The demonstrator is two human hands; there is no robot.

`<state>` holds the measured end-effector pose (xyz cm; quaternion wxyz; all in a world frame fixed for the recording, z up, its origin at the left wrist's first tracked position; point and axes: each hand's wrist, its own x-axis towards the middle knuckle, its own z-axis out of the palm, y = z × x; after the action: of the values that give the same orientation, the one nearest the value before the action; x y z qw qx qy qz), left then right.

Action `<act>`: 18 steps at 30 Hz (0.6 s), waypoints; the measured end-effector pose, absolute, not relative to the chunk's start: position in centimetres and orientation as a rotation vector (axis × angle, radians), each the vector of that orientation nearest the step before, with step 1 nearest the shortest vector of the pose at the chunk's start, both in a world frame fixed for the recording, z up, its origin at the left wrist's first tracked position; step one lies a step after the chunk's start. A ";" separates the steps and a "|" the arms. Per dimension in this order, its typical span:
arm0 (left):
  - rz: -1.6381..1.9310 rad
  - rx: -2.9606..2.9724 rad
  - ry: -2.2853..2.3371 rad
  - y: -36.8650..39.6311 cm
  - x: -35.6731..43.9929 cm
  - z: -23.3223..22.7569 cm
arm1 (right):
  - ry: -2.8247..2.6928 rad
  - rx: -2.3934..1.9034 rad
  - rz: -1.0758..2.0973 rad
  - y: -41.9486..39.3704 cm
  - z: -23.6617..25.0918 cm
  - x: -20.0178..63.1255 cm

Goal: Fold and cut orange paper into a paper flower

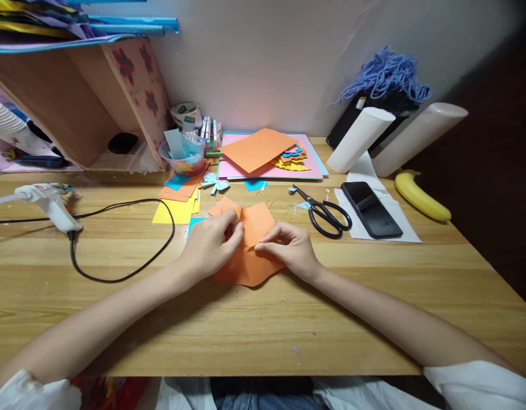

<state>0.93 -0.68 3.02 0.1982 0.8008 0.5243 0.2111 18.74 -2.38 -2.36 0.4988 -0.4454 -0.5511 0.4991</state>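
Note:
A creased orange sheet of paper (250, 269) lies at the middle of the wooden table, with raised folds along its far side. My left hand (214, 239) is closed on the left part of this paper, thumb against the curled fingers. From the right, my right hand (291, 247) pinches the paper near its centre between thumb and forefinger. Beyond my left hand are yellow paper (173, 210) and small orange sheets (186, 188). Black-handled scissors (325, 213) rest to the right of my right hand, apart from it.
At the left stands a white glue gun (49, 205) with a looping black cable (173, 228). A phone (371, 209) lies on white paper, near a banana (422, 195). Behind are paper rolls (361, 139), a tub of scraps (184, 155), stacked coloured sheets (258, 151) and a cardboard box (137, 91).

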 end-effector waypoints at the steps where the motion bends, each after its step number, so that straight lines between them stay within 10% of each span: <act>1: 0.589 2.246 1.463 -0.7 0.9 3.1 | -1.328 -1.080 1.209 -2.4 -2.3 18.8; 18: 0.586 2.275 1.450 -0.4 0.4 3.6 | -1.450 -0.993 1.273 -1.6 -2.7 19.7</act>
<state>0.45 -0.42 3.57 0.1894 0.8091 0.5157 0.2085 19.66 -1.58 -2.74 0.4671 -0.4046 -0.5909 0.5187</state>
